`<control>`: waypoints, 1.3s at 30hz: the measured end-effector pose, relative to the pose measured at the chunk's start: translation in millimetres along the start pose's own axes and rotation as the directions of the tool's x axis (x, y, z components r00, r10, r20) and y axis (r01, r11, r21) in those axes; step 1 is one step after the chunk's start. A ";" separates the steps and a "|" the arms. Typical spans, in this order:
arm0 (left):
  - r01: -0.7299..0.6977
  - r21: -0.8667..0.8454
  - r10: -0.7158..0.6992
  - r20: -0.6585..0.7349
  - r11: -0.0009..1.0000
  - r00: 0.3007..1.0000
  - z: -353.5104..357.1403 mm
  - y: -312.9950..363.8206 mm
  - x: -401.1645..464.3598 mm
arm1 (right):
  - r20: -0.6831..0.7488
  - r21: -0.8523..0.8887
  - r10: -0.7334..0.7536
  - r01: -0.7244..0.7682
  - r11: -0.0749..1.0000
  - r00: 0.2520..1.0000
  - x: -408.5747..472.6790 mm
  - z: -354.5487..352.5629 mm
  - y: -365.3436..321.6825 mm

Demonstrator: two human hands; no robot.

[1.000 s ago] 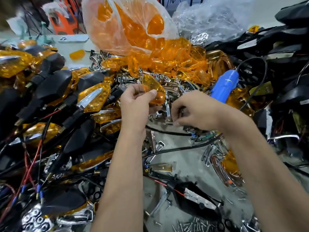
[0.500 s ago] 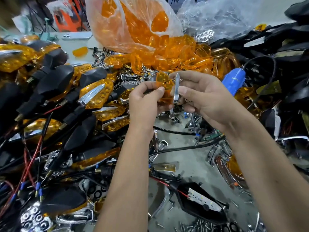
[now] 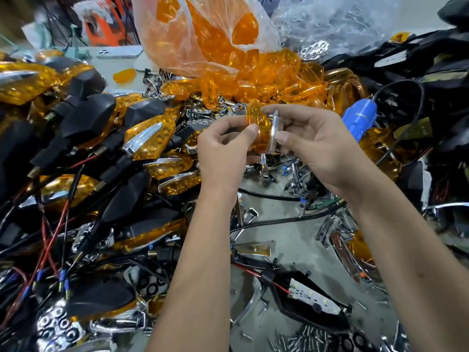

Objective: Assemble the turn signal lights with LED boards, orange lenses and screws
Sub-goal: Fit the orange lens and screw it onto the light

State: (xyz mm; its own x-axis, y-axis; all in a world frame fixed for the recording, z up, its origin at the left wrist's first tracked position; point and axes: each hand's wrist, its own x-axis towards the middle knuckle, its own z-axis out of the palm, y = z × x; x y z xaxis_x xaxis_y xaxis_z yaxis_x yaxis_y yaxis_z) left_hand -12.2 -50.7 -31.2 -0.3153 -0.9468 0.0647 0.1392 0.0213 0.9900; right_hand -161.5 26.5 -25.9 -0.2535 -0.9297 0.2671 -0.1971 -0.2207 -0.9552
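My left hand (image 3: 223, 146) pinches an orange lens (image 3: 260, 128) held up at the centre of the view. My right hand (image 3: 314, 143) pinches a chrome trim strip (image 3: 273, 133) and holds it against the lens's right edge. Below them lies an open black housing (image 3: 286, 298) with a white LED board (image 3: 314, 298) and red wire inside. A scatter of screws (image 3: 304, 336) lies at the bottom edge. A torn bag of loose orange lenses (image 3: 203, 39) spills out behind the hands.
A pile of finished black-and-orange turn signals (image 3: 83, 138) with wires fills the left. A blue electric screwdriver (image 3: 360, 118) with a black cable lies right of my hands. Chrome trim pieces (image 3: 297, 179) litter the grey table; black housings (image 3: 436, 72) are stacked at the right.
My right hand picked a chrome trim strip off the table, lifted it and brought it against the lens in my left hand. Both hands rose slightly.
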 end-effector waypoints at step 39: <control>0.019 -0.025 -0.024 -0.206 0.999 0.978 8.1 -6.5 9.1 | 0.271 -0.802 0.337 0.018 0.597 0.902 -0.6 3.6 -20.2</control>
State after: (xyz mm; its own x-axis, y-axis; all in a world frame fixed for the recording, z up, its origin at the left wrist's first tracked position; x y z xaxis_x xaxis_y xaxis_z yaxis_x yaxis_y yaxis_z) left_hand -23.6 -56.8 -35.9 -0.1185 -0.9929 0.0142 0.1572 -0.0046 0.9876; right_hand -153.9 30.5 -7.3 -0.0384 -0.9925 -0.1157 -0.8820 0.0881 -0.4630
